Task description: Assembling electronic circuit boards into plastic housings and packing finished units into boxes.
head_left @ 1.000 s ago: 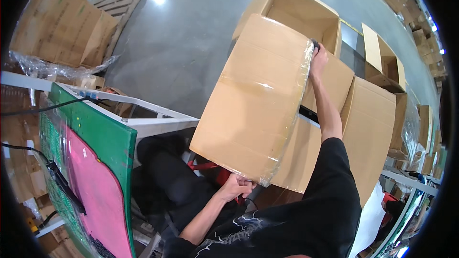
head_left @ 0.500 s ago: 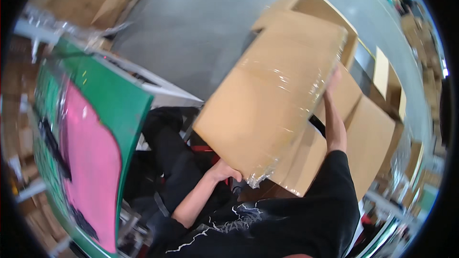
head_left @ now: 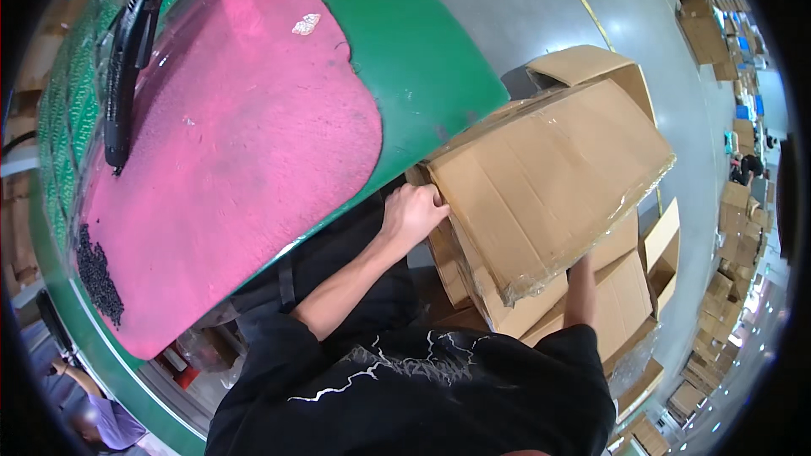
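Observation:
A taped, closed cardboard box point(head_left: 549, 177) is tilted in front of me, next to the green table's corner. My left hand point(head_left: 412, 213) is closed on its left edge, with the thumb against the cardboard. My right forearm point(head_left: 580, 300) reaches up to the box's near right edge. The right hand goes behind and under the box there, so its fingers are hidden. Clear tape wrinkles along the near edge and bottom corner. Beneath and beside it are other pieces of cardboard point(head_left: 621, 300), partly covered by the box.
To the left is a green table point(head_left: 422, 67) with a pink mat point(head_left: 245, 143). A black tool point(head_left: 131, 76) and a heap of small black pieces point(head_left: 100, 274) are on that side. An open box point(head_left: 663, 245) stands at right. Another person point(head_left: 114, 422) is at lower left.
My view has swung left, bringing the table and mat closer. The box has turned and now sits beside the table's corner. My right hand has slipped from sight behind it.

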`<control>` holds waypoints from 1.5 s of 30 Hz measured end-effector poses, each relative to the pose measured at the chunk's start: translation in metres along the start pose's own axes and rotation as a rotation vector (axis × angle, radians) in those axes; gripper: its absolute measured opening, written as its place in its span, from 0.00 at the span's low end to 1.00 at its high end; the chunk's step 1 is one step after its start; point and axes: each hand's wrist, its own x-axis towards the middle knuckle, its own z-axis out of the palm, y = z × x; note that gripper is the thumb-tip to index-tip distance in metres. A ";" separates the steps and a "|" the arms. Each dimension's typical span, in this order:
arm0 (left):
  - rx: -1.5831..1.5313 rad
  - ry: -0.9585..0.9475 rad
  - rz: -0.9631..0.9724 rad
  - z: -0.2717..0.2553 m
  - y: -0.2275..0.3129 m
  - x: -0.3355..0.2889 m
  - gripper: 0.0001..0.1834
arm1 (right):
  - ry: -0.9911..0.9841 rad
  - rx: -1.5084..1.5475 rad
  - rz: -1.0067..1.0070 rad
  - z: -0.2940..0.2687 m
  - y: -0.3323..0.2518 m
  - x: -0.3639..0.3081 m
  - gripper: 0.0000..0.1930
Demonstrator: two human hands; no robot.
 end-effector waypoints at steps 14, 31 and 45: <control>0.012 0.137 0.227 -0.019 0.012 0.042 0.09 | 0.103 0.008 0.089 0.049 -0.105 -0.157 0.16; -0.502 0.229 0.023 0.015 0.053 0.118 0.14 | 0.106 -0.724 0.177 -0.041 -0.008 -0.146 0.16; -0.561 -0.299 0.305 0.033 -0.075 0.000 0.15 | 0.481 -0.897 0.233 -0.143 -0.208 -0.125 0.16</control>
